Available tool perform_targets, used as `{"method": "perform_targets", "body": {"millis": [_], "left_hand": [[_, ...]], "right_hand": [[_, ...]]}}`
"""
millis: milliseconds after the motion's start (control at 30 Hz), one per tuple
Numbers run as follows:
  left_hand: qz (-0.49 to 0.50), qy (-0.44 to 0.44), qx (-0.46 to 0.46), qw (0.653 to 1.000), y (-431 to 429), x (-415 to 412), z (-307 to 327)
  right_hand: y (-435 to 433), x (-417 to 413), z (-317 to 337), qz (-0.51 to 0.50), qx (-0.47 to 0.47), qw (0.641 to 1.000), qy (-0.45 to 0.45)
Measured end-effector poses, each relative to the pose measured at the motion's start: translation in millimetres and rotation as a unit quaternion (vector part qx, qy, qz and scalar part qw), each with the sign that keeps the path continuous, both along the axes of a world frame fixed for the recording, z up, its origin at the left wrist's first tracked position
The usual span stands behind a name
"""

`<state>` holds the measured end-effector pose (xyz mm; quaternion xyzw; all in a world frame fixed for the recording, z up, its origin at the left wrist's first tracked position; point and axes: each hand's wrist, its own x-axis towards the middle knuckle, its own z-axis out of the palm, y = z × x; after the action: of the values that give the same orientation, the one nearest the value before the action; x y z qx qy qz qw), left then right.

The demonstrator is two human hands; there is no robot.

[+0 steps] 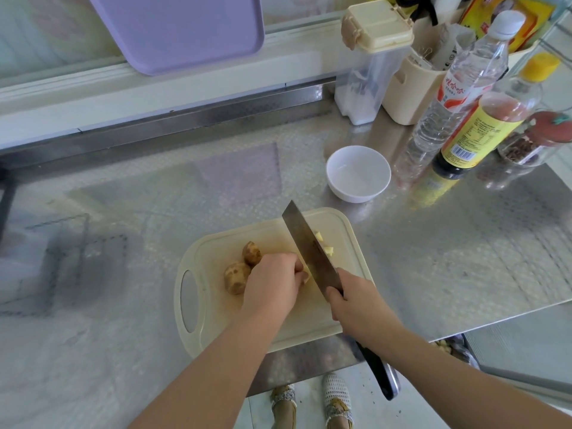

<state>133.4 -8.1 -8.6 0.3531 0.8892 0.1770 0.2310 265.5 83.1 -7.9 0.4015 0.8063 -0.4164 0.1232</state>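
A cream cutting board [223,243] lies on the steel counter with a knobbly brown piece of ginger [238,274] on it. My left hand [272,283] holds the ginger down, fingers curled at its right end against the blade. My right hand [356,308] grips the cleaver [309,252] where blade meets handle; the dark handle sticks out behind my wrist. The blade stands on edge across the board. Pale cut bits of ginger [325,244] lie just right of the blade.
A white bowl [358,173] sits behind the board. At the back right stand a clear bottle [458,88], a yellow-labelled sauce bottle [483,128], a spice jar [532,144] and cream containers [371,57]. A purple tray [185,29] leans at the back. The counter's front edge runs just behind the board.
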Motion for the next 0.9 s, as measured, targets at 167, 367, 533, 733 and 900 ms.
{"method": "perform_targets", "body": {"millis": [167, 367, 533, 733, 900], "left_hand": [[0.005, -0.007, 0.001, 1.0, 1, -2, -3], [0.008, -0.02, 0.011, 1.0, 1, -6, -7], [0.0, -0.01, -0.007, 1.0, 1, -3, -4], [-0.005, -0.01, 0.004, 1.0, 2, -6, -2], [-0.003, -0.081, -0.06, 0.995, 2, -35, 5]], "right_hand": [[3, -4, 2, 0.01, -0.033, 0.999, 0.005], [1, -12, -7, 0.041, 0.015, 0.999, -0.025], [-2, -19, -12, 0.044, 0.059, 0.997, -0.018], [13, -14, -5, 0.071, 0.097, 0.992, -0.026], [27, -10, -1, 0.086, 0.093, 0.992, -0.023]]}}
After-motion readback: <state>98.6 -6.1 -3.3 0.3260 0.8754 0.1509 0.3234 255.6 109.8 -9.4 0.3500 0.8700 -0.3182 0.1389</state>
